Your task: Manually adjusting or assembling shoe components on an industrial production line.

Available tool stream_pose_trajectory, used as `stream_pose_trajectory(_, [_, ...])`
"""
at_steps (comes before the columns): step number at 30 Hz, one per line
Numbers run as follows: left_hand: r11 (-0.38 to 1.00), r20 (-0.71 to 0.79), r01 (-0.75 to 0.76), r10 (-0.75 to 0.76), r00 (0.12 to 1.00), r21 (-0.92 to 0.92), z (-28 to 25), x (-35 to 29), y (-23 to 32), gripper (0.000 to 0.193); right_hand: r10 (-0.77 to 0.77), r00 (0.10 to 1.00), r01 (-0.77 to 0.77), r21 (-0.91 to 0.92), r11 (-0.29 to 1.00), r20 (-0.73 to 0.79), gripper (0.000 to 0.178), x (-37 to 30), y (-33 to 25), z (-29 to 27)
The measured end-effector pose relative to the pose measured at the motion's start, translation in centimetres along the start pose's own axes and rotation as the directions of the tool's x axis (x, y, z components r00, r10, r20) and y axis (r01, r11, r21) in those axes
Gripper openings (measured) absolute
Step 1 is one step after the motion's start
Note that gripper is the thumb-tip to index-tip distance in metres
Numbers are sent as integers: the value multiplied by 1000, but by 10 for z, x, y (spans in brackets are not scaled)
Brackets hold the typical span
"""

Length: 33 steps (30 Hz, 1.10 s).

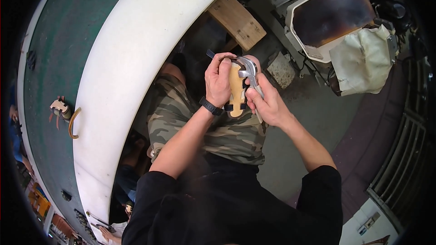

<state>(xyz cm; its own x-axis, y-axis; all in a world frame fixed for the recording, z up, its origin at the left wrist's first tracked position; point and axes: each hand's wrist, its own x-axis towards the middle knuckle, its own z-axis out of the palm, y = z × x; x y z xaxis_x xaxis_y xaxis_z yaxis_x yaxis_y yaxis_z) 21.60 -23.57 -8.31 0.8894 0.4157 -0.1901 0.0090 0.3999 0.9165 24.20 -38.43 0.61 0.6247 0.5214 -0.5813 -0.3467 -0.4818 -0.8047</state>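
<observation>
My left hand [218, 81] is wrapped around a small shoe [236, 91], held with its tan sole side up over my lap. Dark straps or edges show along the shoe's sides and at its near end. My right hand [269, 104] grips the handles of metal lasting pincers [249, 68]. Their curved steel head rests against the far right edge of the shoe. Whether the jaws have hold of any material is hidden from this angle.
To my left a white-edged workbench [104, 86] with a green top curves past. On it stand another small shoe [60, 108] and a brown curved handle [74, 123]. A wooden stool [238, 20] and a machine with a scorched hood [334, 13] are ahead. Another person's hand [109, 235] shows lower left.
</observation>
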Motion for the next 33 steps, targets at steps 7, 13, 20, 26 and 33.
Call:
stream_pose_trajectory(7, [998, 25, 29, -28, 999, -49, -2, 1, -4, 22, -27, 999, 26, -32, 999, -32, 18, -3, 4, -2])
stream_pose_trajectory(13, [1000, 26, 31, -31, 999, 3, 2, 1, 9, 24, -48, 998, 54, -343, 938, 27, 18, -14, -15, -23])
stream_pose_trajectory(20, [999, 55, 44, -44, 998, 10, 2, 6, 1, 29, -78, 994, 106, -796, 597, 74, 21, -8, -43, -25])
stream_pose_trajectory(26, [998, 67, -11, 7, 998, 57, -2, 8, -1, 32, -53, 991, 134, -856, 499, 124, 19, -1, -43, -27])
stream_pose_trajectory(33, [997, 35, -9, 6, 999, 77, -3, 7, -4, 32, 217, 958, -113, -450, 886, 188, 66, -18, -81, -40])
